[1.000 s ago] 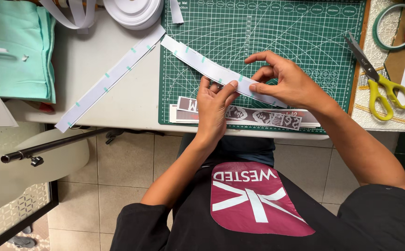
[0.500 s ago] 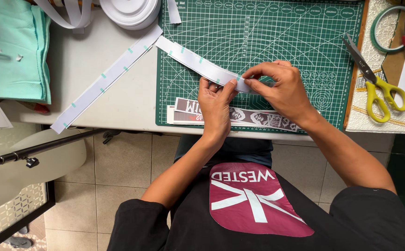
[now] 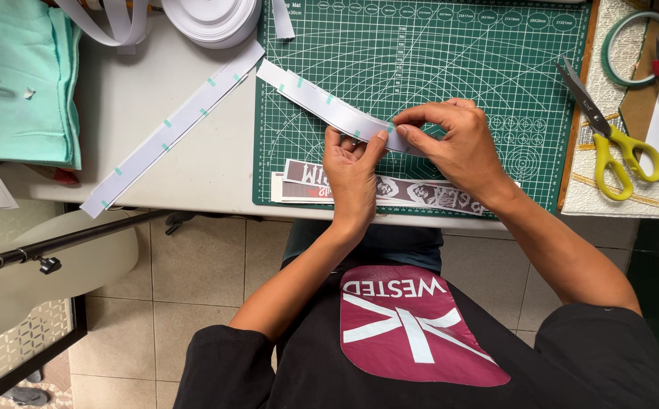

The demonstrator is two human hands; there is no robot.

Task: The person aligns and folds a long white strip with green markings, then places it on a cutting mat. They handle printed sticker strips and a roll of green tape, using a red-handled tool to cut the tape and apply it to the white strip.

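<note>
While both hands pinch one white strip [image 3: 329, 106], left hand [image 3: 352, 170] clamps its near end from below and right hand [image 3: 454, 144] grips just beside it. The strip runs far-left over the green cutting mat [image 3: 435, 68]. Printed labels [image 3: 420, 193] lie under the hands; yellow scissors [image 3: 617, 136] sit well right.

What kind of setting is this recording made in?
Probably a small craft or sewing workspace: a green cutting mat covers the table, yellow-handled scissors lie beside it, and a roll of white tape sits at the top.
</note>
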